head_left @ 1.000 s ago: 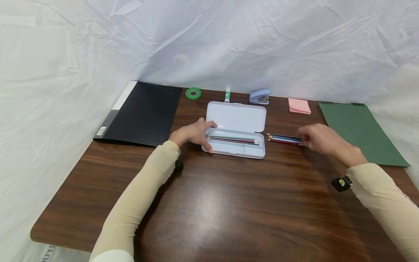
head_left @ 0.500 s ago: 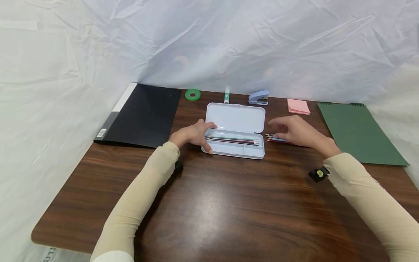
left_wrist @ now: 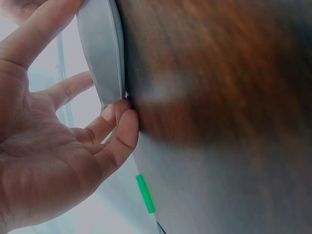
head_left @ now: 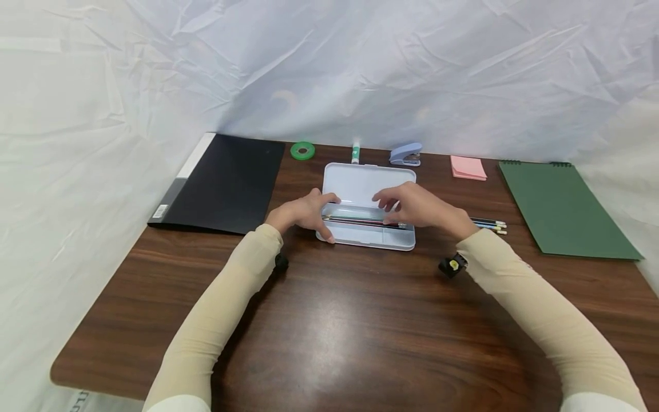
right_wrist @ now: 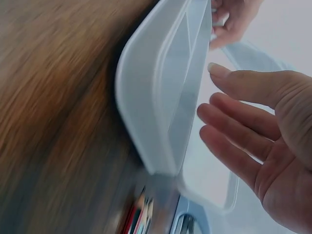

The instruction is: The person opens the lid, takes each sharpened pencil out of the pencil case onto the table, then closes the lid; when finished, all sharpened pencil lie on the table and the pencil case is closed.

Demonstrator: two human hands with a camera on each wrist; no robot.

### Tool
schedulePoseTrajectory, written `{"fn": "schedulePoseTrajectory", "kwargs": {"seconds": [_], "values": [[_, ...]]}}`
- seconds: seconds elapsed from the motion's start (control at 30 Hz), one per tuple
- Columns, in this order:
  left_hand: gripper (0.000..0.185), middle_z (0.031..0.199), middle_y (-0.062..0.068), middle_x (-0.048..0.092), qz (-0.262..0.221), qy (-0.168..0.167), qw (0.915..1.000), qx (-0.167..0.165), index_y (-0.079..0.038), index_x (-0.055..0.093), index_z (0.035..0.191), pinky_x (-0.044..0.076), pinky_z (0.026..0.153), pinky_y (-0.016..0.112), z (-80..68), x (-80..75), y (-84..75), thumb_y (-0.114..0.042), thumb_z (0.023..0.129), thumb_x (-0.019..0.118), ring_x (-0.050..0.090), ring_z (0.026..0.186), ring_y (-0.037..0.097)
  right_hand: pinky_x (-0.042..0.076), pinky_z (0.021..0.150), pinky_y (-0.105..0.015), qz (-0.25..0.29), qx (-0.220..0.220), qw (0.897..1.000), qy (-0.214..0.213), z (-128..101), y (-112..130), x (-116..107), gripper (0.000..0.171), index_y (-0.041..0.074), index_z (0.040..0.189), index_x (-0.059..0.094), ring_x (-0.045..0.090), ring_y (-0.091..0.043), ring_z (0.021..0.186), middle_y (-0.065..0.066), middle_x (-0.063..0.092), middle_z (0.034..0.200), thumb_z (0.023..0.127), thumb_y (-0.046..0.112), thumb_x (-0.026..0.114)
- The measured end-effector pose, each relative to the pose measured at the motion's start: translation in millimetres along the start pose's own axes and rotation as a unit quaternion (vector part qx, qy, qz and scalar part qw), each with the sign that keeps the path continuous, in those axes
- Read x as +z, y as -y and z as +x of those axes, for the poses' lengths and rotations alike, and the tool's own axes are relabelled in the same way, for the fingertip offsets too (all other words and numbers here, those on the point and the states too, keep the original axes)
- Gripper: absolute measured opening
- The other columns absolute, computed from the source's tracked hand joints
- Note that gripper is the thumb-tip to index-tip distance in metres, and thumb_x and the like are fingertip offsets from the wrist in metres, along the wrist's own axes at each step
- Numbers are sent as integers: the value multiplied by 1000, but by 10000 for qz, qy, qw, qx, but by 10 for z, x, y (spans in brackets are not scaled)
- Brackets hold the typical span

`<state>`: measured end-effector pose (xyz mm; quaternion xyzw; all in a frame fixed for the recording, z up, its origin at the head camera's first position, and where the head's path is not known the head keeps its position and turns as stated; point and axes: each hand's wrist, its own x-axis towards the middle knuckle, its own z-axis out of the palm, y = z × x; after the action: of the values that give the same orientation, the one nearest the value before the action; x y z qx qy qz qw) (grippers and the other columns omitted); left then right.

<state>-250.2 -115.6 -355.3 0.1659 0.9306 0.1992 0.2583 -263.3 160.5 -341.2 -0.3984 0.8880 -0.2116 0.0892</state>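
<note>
left hand (head_left: 304, 213): fingers curled, gripping pencil case (head_left: 369, 184) end | right hand (head_left: 412, 206): fingers relaxed, spread above case, holding nothing

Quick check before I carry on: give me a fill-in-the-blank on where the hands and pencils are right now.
The left hand holds the ______ end of the open pencil case.
The right hand is over the case's ______ tray.
Loose pencils lie on the table to the ______ of the case.
The green tape roll lies beside the ______ folder.

Missing words: left; pencil; right; black
</note>
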Motion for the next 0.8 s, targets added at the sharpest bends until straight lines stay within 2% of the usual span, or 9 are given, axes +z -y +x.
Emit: {"fn": "schedulePoseTrajectory", "kwargs": {"seconds": [0.17,0.4,0.6,0.8], "values": [[95,135,15,35,13,-27,10000,-29,-25,35,153,42,103,46,-2,5,-2,-37,75,88,46,119,30,56,83,-42,-153,-37,9996,217,129,93,63,45,3,125,67,70,-23,95,-12,74,106,82,8,82],[95,135,14,35,59,-15,10000,-21,-26,35,153,43,103,45,10,1,3,-38,75,88,46,119,29,53,91,-45,-272,117,9980,567,230,191,129,49,2,128,65,71,-23,101,-13,74,113,83,12,81],[96,135,14,36,15,-20,10000,13,-25,34,154,43,103,46,0,-28,11,-36,75,88,47,119,29,53,84,-42,-620,172,9959,634,295,258,152,47,3,127,66,67,-19,86,-9,75,99,84,12,81],[96,134,15,36,-15,14,10000,15,-25,34,154,42,103,46,-2,-27,24,-36,75,88,46,119,29,49,75,-36,-560,280,9935,953,346,307,171,44,3,126,66,57,-16,75,-4,68,86,84,9,79]]}}
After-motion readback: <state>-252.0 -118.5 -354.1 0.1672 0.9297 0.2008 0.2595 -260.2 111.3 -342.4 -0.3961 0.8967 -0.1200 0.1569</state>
